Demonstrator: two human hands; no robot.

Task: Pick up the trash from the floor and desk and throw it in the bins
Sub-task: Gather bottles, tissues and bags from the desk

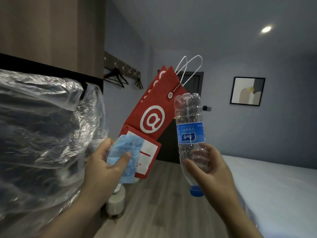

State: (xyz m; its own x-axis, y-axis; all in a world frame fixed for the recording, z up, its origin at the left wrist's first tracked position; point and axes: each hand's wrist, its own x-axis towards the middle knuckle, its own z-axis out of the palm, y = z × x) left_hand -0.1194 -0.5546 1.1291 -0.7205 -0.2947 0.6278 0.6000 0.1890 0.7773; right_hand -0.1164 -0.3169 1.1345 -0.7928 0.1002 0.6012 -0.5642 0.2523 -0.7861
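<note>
While left hand (101, 162) grips red bag (151, 115), right hand (208, 167) holds bottle (189, 127).

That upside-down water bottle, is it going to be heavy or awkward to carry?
The bottle looks empty, so probably light. Its thin ribbed plastic may crumple under the right hand. The blue cap appears on, so drips seem unlikely.

Grey walls enclosed a wood-plank floor (159, 200). A ceiling light (266, 29) glowed at two o'clock, a framed picture (247, 91) hung at three, a hanger rack (122, 66) at eleven.
</note>
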